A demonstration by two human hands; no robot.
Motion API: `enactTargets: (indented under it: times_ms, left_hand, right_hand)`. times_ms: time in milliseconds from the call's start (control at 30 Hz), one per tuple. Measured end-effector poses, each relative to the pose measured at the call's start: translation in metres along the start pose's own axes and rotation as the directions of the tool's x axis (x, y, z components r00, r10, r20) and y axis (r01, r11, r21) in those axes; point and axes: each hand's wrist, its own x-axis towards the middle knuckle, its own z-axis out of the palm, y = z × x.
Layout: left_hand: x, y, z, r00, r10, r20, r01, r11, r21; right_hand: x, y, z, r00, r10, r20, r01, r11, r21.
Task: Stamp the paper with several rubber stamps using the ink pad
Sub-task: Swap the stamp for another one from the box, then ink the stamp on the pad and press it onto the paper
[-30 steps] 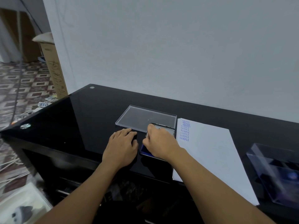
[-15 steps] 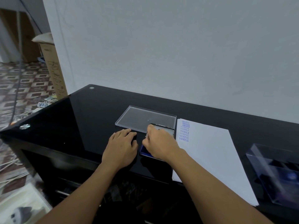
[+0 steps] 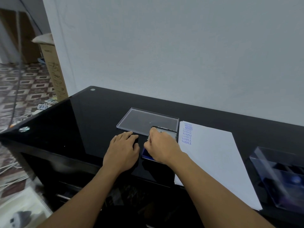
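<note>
At centre frame the left hand (image 3: 122, 148) lies flat on the black desk (image 3: 79, 122), fingers straight and close together. Above it is a clear lid (image 3: 144, 120). Just right, the right hand (image 3: 162, 145) covers the blue ink pad (image 3: 145, 153), fingers curled down; what they pinch I cannot tell. Right of that is the paper (image 3: 213, 160), with stamped words (image 3: 187, 134) along its upper left edge, then a clear box (image 3: 279, 176).

Ink pad (image 3: 145, 153) btwn left hand (image 3: 122, 152) & paper (image 3: 213, 160), clear lid (image 3: 144, 120) behind, box (image 3: 279, 178) far right.
</note>
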Motion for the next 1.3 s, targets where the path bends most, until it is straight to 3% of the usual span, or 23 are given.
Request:
enactTargets:
  times_ms: [500,633,733,833,900,1167,1300]
  left_hand:
    - [-0.002,0.001,0.000,1.000,0.001,0.013,-0.001,1.000,0.014]
    - [-0.001,0.001,-0.001,1.000,0.004,0.012,-0.005,1.000,0.011]
    - [-0.002,0.001,-0.002,1.000,-0.003,0.015,0.002,1.000,0.008]
    - [-0.002,0.001,-0.003,1.000,-0.020,0.018,0.020,0.999,-0.024]
    - [-0.001,0.002,-0.005,1.000,-0.026,0.018,0.026,0.999,-0.046]
    - [0.017,0.017,-0.025,0.975,-0.217,0.044,0.220,0.931,-0.291]
    - [0.036,0.044,-0.036,0.988,-0.154,0.016,0.150,0.930,-0.335]
  right_hand:
    - [-0.007,-0.001,0.001,0.999,-0.035,-0.024,0.035,0.999,-0.012]
    - [-0.008,-0.001,-0.003,0.999,-0.007,0.032,0.006,0.999,0.042]
    - [-0.010,0.001,-0.014,0.999,0.034,0.031,-0.038,0.986,0.164]
    - [-0.008,0.016,-0.033,0.983,0.181,-0.009,-0.160,0.889,0.429]
    - [-0.008,0.032,-0.049,0.971,0.241,0.000,-0.208,0.840,0.501]
    - [-0.027,0.093,-0.101,0.964,0.265,0.002,-0.236,0.857,0.459]
    - [-0.027,0.111,-0.107,0.950,0.312,0.016,-0.296,0.883,0.364]
